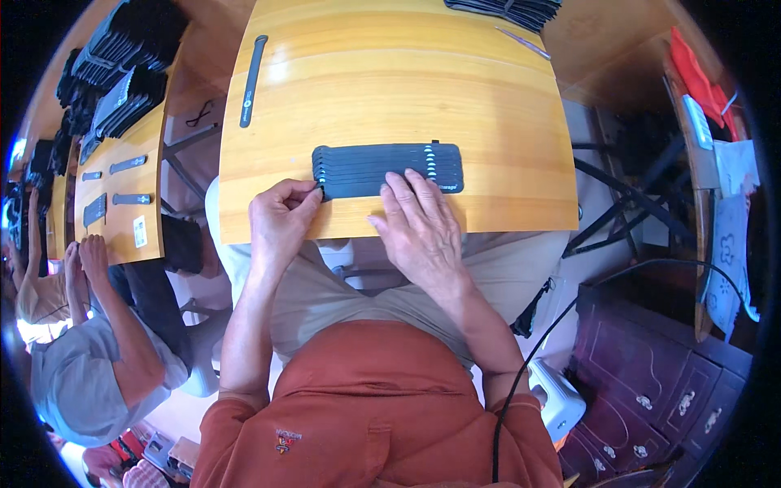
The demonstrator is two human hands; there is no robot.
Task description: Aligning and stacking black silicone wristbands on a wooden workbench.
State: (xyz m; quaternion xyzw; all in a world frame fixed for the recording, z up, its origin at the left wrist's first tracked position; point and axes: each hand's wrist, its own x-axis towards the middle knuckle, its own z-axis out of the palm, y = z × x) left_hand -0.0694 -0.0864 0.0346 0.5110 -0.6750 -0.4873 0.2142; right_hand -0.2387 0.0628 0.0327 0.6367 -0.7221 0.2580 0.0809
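A row of dark straps (374, 163) lies overlapped like shingles near the front of the wooden table, with small light marks at both ends. My left hand (281, 215) is at the row's lower left corner, thumb and forefinger pinched on the end of the nearest strap. My right hand (419, 224) rests palm down across the row's right half, fingers stretched out, hiding part of the straps under it. One single dark strap (252, 81) lies apart at the table's far left.
A bundle of dark pieces (512, 10) and a pen (525, 43) lie at the far right of the table (390, 89). To the left, a co-worker's hands (88, 254) are at another table with stacked dark pieces (130, 102). A black cable (529, 358) passes my right arm.
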